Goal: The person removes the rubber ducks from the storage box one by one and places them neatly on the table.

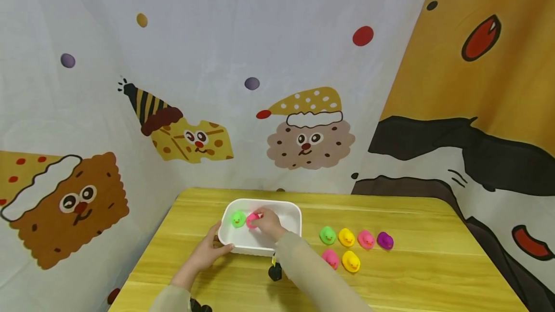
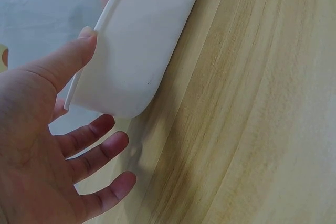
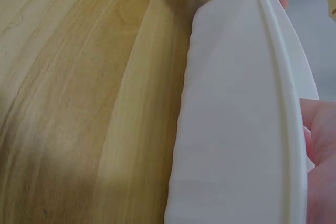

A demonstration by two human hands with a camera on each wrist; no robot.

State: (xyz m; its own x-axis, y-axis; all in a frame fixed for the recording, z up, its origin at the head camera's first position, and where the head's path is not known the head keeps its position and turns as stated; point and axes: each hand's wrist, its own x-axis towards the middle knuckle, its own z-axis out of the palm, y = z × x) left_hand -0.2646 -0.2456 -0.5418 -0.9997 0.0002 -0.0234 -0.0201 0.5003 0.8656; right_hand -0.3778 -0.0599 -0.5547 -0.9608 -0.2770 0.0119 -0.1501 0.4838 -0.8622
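Observation:
A white plastic tray stands on the wooden table with a green rubber duck in its left part. Beside that duck, my right hand reaches over the front rim and pinches a pink rubber duck low inside the tray. My left hand grips the tray's front left corner, thumb on the rim. From the left wrist, the tray's outer wall shows with the other fingers spread beside and below it. In the right wrist view the tray wall hides most of the right hand.
Right of the tray, several rubber ducks sit in two loose rows: green, yellow, pink and purple behind, pink and yellow in front. A cartoon-printed cloth hangs behind the table.

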